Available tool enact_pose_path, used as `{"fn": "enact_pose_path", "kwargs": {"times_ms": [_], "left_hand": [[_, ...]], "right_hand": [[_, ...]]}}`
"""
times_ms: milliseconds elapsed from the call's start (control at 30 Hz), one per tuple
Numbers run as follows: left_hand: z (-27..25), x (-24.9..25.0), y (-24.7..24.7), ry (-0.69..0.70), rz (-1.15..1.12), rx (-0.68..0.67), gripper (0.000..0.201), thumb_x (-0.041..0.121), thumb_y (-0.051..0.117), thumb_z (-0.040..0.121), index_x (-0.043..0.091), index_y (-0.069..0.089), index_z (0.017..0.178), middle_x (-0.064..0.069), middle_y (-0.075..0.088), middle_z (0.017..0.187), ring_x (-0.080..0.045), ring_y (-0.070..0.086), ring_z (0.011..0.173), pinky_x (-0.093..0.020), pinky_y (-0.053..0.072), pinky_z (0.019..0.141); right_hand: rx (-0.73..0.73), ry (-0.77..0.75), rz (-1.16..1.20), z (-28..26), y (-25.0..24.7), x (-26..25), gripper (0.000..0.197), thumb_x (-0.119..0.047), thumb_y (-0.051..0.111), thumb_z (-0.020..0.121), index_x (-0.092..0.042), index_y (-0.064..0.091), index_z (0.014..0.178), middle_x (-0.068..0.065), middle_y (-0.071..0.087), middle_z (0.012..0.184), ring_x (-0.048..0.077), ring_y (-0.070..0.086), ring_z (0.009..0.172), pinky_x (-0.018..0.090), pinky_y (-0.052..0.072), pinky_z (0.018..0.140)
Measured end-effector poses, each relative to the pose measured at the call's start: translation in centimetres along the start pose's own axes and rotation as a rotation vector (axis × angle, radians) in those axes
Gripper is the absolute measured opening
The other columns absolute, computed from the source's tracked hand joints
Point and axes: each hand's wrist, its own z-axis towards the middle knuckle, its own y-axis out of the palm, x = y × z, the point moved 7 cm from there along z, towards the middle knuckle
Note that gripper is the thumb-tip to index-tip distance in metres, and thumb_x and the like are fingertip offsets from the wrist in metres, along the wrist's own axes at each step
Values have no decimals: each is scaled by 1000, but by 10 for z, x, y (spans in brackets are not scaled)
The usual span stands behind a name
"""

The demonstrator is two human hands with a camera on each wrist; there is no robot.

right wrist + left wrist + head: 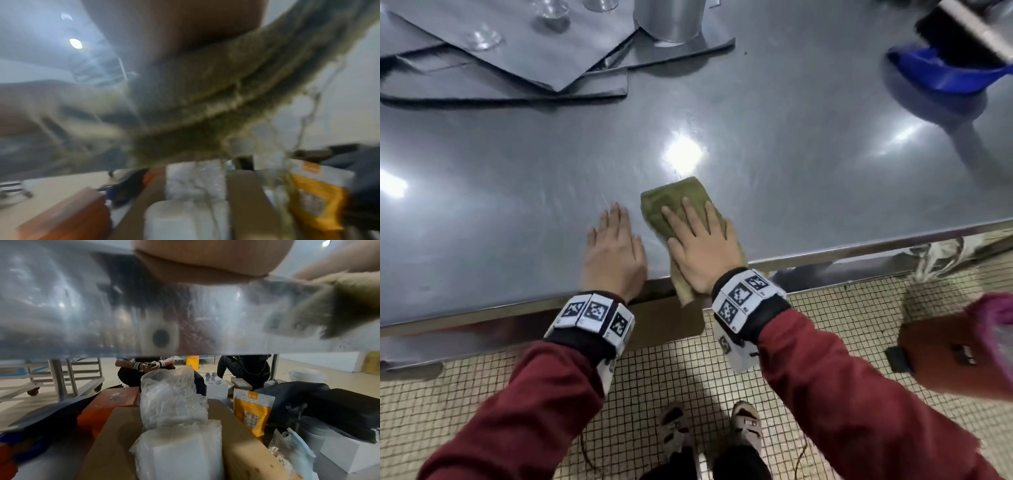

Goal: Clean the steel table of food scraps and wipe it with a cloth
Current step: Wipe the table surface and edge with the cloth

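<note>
A commercial kitchen: broad steel table [791, 137], small-tiled floor [654, 370], wheeled steel rack [68, 378], metal canister [671, 20].

The cloth [681, 202] is a dull olive green, paler and yellowish at the corner hanging over the edge. The steel table [791, 137] is grey with white glare spots. Both sleeves [859, 394] are dark red, and the wrist bands [743, 294] carry black-and-white square code patterns on black straps. The dustpan [945, 72] is bright blue, with a black brush (its handle looks silver). The floor [671, 370] is a grid of small cream tiles with dark grout. The box [945, 356] is rust orange, the mats [517, 51] grey with black edges.
</note>
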Motion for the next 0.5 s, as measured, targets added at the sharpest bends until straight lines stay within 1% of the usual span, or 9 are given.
{"fn": "enact_pose_path", "kwargs": {"times_ms": [33, 67, 133, 167, 200, 233, 300, 400, 500], "left_hand": [[0, 1, 0, 0, -10, 1, 54, 25, 23, 98, 7, 10, 148, -8, 8, 157, -20, 6, 145, -36, 2, 117], [-1, 1, 0, -6, -20, -5, 54, 25, 23, 98, 8, 9, 148, -8, 7, 157, -20, 5, 145, -35, 0, 117], [-1, 1, 2, -12, -23, -18, 54, 25, 22, 98, 9, 6, 148, -6, 4, 157, -19, 3, 145, -34, -1, 117], [0, 1, 2, -10, -14, -23, 55, 26, 21, 98, 9, 5, 148, -6, 2, 158, -19, 2, 145, -34, -2, 117], [1, 1, 3, -10, -1, -36, 55, 26, 19, 98, 10, 2, 148, -6, 0, 158, -18, 0, 145, -34, -4, 116], [0, 0, 4, -12, 12, -54, 55, 26, 18, 99, 10, 0, 148, -6, -3, 157, -18, -2, 145, -33, -6, 116], [0, 1, 4, -19, 18, -68, 55, 26, 17, 99, 9, -2, 148, -7, -5, 157, -19, -4, 145, -33, -8, 115], [1, 2, 4, -19, 10, -54, 55, 24, 19, 98, 8, 0, 147, -8, -3, 157, -19, -3, 145, -34, -7, 115], [0, 4, 3, -18, 13, -43, 54, 25, 17, 98, 7, 5, 147, -9, 1, 157, -20, 0, 145, -35, -5, 116]], "right_hand": [[-2, 12, -9, 3, -4, 19, 53, -42, 19, 99, -39, 0, 148, -5, -4, 160, 28, -5, 146, 54, 8, 114], [7, 64, -1, 9, -9, 41, 52, -42, 19, 99, -39, 0, 148, -5, -3, 160, 29, -3, 146, 54, 10, 114], [26, 251, 58, 17, -22, 85, 53, -41, 21, 99, -39, 1, 148, -3, -4, 160, 31, -2, 146, 53, 10, 114], [28, 336, 91, 19, -27, 99, 53, -41, 22, 99, -39, 1, 148, -3, -5, 160, 32, -3, 146, 53, 8, 115], [19, 387, 114, 19, -29, 103, 54, -40, 22, 99, -38, 1, 148, -2, -7, 160, 32, -4, 146, 52, 6, 115], [-1, 401, 124, 19, -28, 98, 54, -40, 22, 100, -37, 0, 149, -2, -8, 159, 33, -7, 146, 52, 4, 116], [-40, 327, 108, 15, -22, 68, 55, -40, 20, 100, -34, -4, 149, 1, -11, 159, 34, -11, 145, 54, 0, 115], [-67, 127, 52, 7, -6, 11, 56, -40, 20, 99, -34, -7, 149, 2, -14, 158, 34, -15, 144, 55, -4, 114], [-117, 42, 55, 23, -2, -10, 56, -40, 22, 99, -36, -6, 148, 0, -15, 158, 34, -16, 144, 56, -6, 113]]}}
